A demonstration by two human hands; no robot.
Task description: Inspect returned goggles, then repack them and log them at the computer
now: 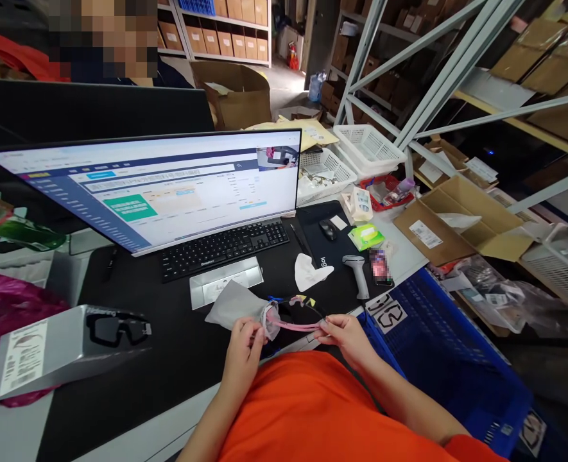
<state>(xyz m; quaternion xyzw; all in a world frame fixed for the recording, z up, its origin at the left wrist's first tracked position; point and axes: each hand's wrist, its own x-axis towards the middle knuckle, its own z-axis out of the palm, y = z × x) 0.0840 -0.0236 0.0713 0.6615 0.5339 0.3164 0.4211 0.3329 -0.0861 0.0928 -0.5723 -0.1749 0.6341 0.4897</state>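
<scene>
My left hand [244, 343] is closed on the gathered mouth of a white cloth pouch [233, 305], which lies out to the left over the table. Glasses [296, 327] with a pink arm reach from the pouch mouth toward the right. Their far end is pinched by the fingers of my right hand [346, 337]. A thin dark strip with yellow bits [303, 300] curves just above the pink arm; I cannot tell whether it is part of the glasses. How much of the glasses is inside the pouch is hidden. Beyond the pouch lies a flat silver box [226, 281].
A monitor [168, 192] and keyboard [226, 247] stand ahead. A grey glasses box [67, 350] lies left. A crumpled white cloth [311, 273], handheld scanner [357, 274], phone [380, 266] and mouse [328, 229] lie right. A blue crate [438, 359] sits below the table's right edge.
</scene>
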